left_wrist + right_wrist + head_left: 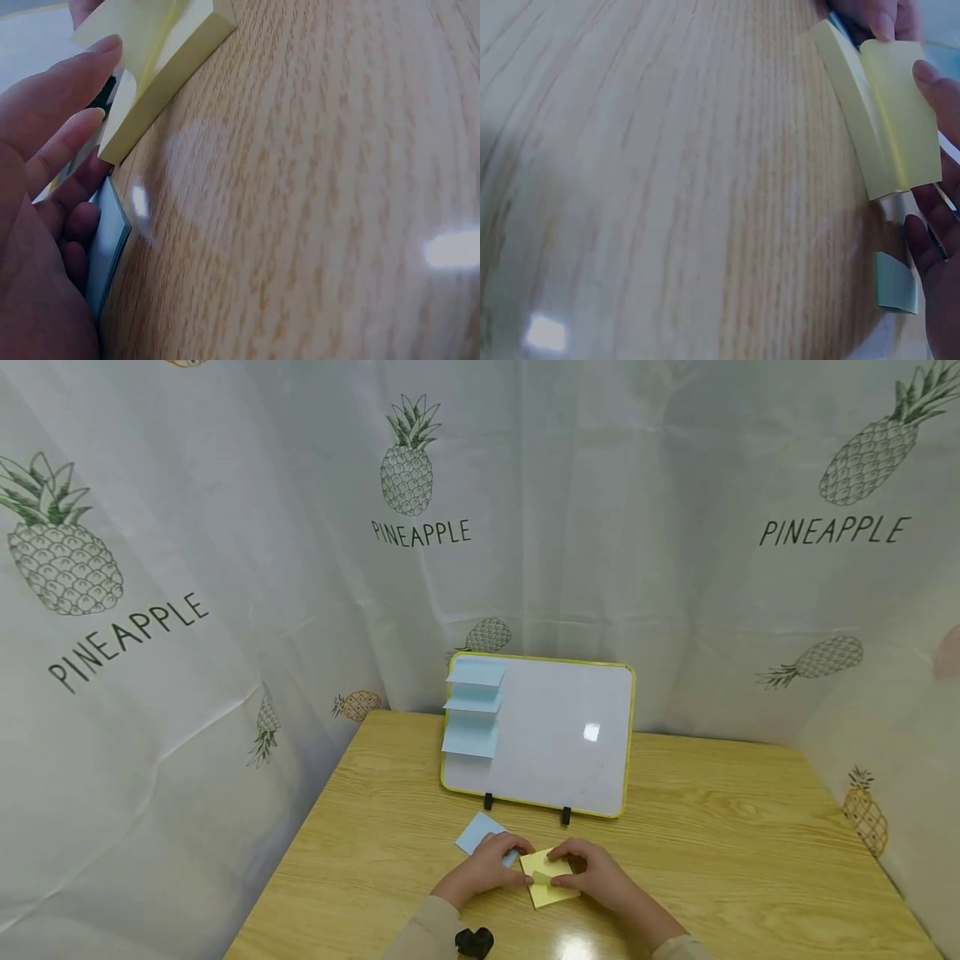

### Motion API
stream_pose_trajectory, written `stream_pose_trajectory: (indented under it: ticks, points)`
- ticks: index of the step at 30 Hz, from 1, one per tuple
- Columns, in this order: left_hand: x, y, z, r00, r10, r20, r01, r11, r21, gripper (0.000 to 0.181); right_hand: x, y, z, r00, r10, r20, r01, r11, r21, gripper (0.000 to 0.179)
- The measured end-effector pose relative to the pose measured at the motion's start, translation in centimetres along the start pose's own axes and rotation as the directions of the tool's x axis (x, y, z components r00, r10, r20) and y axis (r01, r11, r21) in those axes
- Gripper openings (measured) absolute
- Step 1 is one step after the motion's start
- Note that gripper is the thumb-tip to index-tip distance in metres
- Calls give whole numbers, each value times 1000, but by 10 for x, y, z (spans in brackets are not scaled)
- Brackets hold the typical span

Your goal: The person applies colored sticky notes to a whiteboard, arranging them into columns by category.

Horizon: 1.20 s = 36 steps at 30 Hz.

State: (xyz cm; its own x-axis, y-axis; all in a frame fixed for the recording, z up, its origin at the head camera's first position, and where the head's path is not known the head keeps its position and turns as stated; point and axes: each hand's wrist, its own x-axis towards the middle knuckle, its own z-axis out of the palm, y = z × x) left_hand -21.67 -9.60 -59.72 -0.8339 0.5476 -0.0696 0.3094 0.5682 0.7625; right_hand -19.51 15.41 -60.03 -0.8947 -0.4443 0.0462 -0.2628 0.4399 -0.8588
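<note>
A yellow sticky note pad [557, 895] lies on the table between both hands, its top sheet [904, 112] bent up from the pad. My left hand [491, 864] holds the pad's left side, thumb at the raised sheet and fingers at the corner. From the other side my right hand [600, 875] grips it, thumb against the sheet and index finger by the far edge. Under the left hand's lower fingers is a blue sticky note pad [477, 832], partly hidden. Beside the right fingers, the right wrist view has a small pale green block [896, 283].
Behind the hands a yellow-framed whiteboard [562, 727] stands on black feet [566, 816]. Blue sticky notes [472, 731] hang in a column down its left side. A small black object [474, 942] lies near the left sleeve. A pineapple-print curtain [600, 527] surrounds the wooden table [720, 827].
</note>
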Motion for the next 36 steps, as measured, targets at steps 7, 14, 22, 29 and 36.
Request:
stream_pose_trajectory:
  ticks: [7, 14, 22, 29, 36]
  points:
    - [3, 0, 5, 998, -32, -61, 30, 999, -32, 28, 1, -4, -2, 1000, -15, 10, 15, 999, 29, 26]
    - [5, -1, 8, 995, -47, -91, 45, 999, -24, 25, 8, -14, -4, 1000, -24, 7, 23, 990, 138, 15]
    - [2, 2, 8, 996, -32, -80, 33, 999, 11, 42, 16, -16, -8, 999, 26, 19, -29, 990, 138, 8]
    - [2, 3, 8, 996, -36, -86, 40, 998, 52, 45, 21, -13, -9, 999, 24, 44, -30, 988, 155, 14]
    - [2, 3, 8, 995, -46, -84, 51, 997, 59, 46, 27, -8, -10, 999, 13, 42, -22, 978, 207, 14]
